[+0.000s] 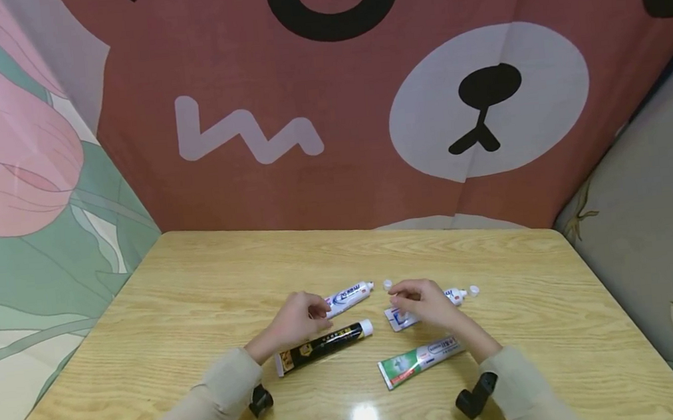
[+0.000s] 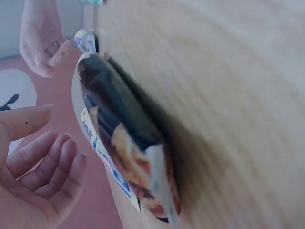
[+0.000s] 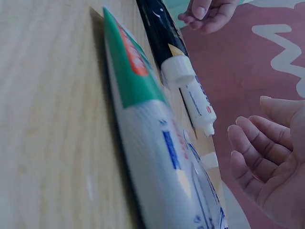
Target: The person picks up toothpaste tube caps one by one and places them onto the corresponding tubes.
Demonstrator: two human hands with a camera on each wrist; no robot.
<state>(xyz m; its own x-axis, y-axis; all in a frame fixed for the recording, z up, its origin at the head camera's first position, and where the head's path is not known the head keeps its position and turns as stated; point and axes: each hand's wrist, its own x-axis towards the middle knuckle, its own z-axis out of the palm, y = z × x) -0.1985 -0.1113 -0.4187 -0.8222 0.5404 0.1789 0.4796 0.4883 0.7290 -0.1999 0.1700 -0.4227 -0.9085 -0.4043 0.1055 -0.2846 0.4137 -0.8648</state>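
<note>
My left hand (image 1: pixel 299 318) hovers beside the rear left toothpaste tube (image 1: pixel 349 298), white with blue print and a bare nozzle. Its fingers are loosely bent and hold nothing in the left wrist view. Over the rear right toothpaste tube (image 1: pixel 399 320), also white and uncapped, is my right hand (image 1: pixel 429 302), partly covering it. The right wrist view shows those fingers (image 3: pixel 257 148) relaxed, with nothing between them. A small white cap (image 1: pixel 388 285) lies near the right fingertips; another cap (image 1: pixel 474 290) sits beyond the right tube's nozzle.
Closer to me, a black toothpaste tube (image 1: pixel 327 345) with its white cap on lies at left. A green and white toothpaste tube (image 1: pixel 418 361) lies at right, one end hidden by my right wrist. Printed cloth hangs behind the wooden table (image 1: pixel 198 275).
</note>
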